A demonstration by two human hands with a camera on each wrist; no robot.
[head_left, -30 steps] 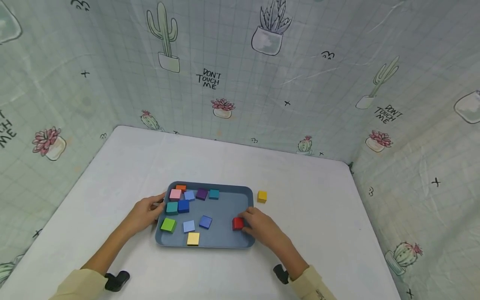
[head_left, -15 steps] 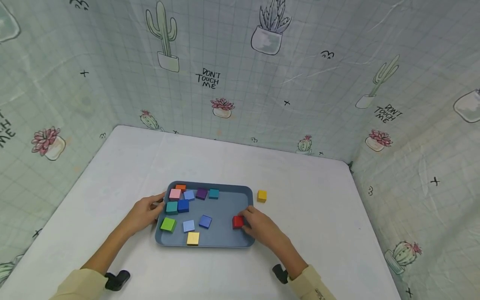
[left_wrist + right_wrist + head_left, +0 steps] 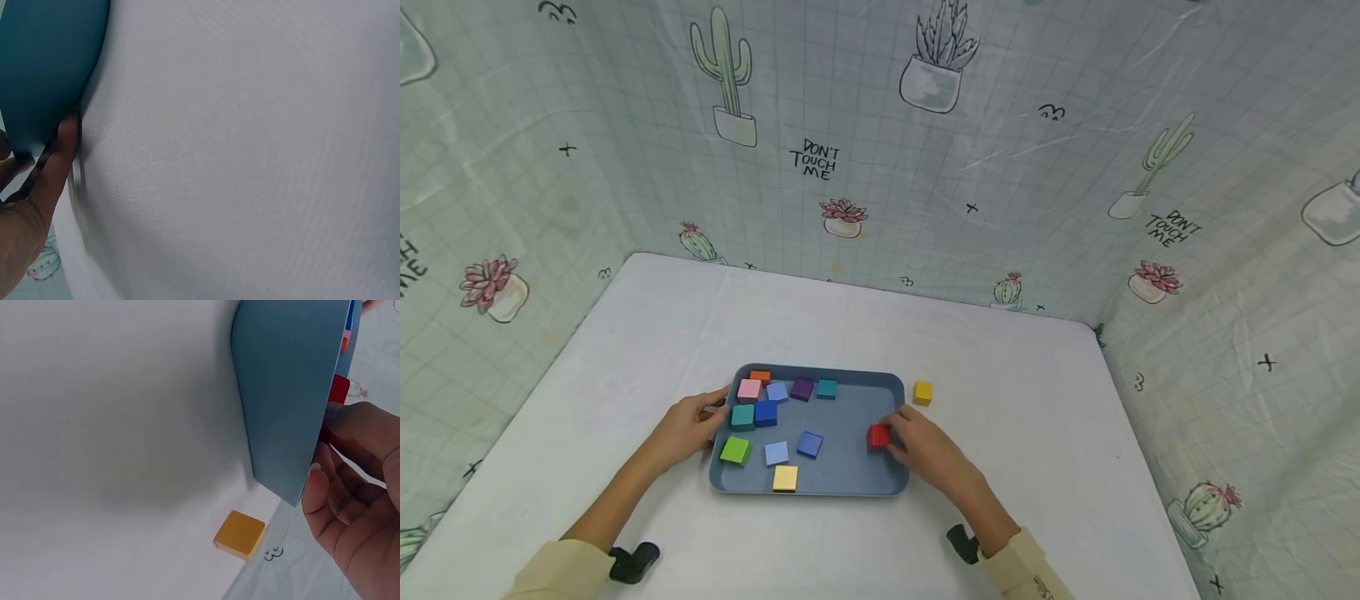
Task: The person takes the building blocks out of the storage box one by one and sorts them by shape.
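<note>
A shallow blue-grey tray stands on the white table, with small coloured blocks spread inside it. At its left side, my left hand holds the rim; in the left wrist view, fingers lie against the tray's outer wall. Inside the right end, my right hand pinches a red block between thumb and fingers. The right wrist view shows this red block partly hidden behind the tray wall and thumb. Just outside the tray's right side sits a yellow block.
Pink, orange, purple, teal and blue blocks cluster along the tray's far left. A green block, pale blue, medium blue and light yellow block lie nearer the front. A cactus-print cloth hangs around the table.
The right hand and the red block have shifted slightly away from me and to the right. The left hand stays at the tray's left rim.
</note>
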